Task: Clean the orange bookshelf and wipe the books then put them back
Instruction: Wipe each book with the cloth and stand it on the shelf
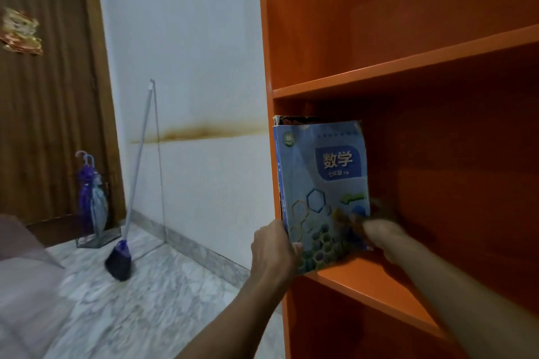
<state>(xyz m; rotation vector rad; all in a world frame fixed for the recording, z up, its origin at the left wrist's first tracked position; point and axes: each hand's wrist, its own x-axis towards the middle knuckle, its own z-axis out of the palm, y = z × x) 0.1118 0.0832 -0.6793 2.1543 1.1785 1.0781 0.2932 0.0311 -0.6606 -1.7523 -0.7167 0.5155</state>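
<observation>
Curling round the lower spine of the blue maths book (320, 183) with left hand (275, 245) fingers, gripping it. Blurring at the right hand (379, 234) by the lower outer corner: cannot tell its grasp. Standing upright at the left end of an orange bookshelf (268, 38) board, against another book (294, 119). Likely seating it: keeping it vertical, pressing flush, easing fingers out last.

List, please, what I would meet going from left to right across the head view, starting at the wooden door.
Door ornament → umbrellas → broom → left hand → blue book → right hand.
</observation>
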